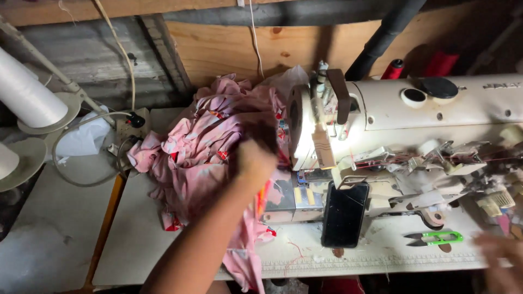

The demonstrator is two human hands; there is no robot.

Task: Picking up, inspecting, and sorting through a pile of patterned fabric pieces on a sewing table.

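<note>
My left hand (254,161) reaches across the table and grips a heap of pink printed fabric (201,147) piled to the left of a cream sewing machine (414,109). The cloth spills over the table's front edge. My right hand (501,261) is blurred at the lower right corner, fingers apart, holding nothing, just right of the green thread snips (436,237) lying on the table.
A black phone (344,214) leans against the machine's base. A large white thread cone (24,90) stands at far left on a stand. A white cable loops near a socket (131,122). Wooden boards form the back wall. The white table (136,239) has a ruler strip along its front.
</note>
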